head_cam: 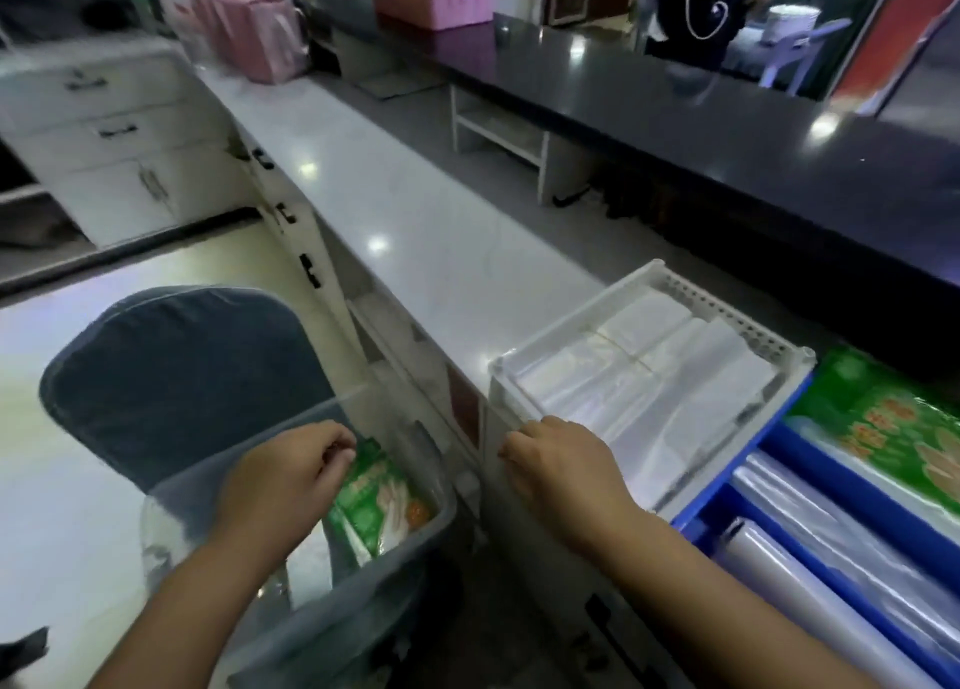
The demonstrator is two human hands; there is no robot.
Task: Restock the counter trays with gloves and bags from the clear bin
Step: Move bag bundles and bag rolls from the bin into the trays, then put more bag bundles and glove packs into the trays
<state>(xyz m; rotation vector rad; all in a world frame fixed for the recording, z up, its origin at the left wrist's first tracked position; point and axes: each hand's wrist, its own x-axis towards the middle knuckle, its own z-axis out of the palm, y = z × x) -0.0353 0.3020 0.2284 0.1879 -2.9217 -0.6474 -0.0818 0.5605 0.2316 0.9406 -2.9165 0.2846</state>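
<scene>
A clear bin (291,605) rests on a grey chair below the counter edge, with a green glove packet (374,506) lying inside it. My left hand (285,475) reaches into the bin, fingers curled at the packet's top edge. My right hand (561,460) rests on the front corner of a white tray (519,371) that holds folded clear bags (649,376); its fingers are curled and I cannot tell whether they pinch a bag. To the right, a blue tray (727,486) holds a green packet (883,423) and clear bag rolls (841,527).
The white counter (415,221) runs away to the upper left, with pink bags (249,28) at its far end. A dark raised counter (727,117) borders it on the right. A person stands behind that counter at top right. The grey chair (176,366) sits left of the bin.
</scene>
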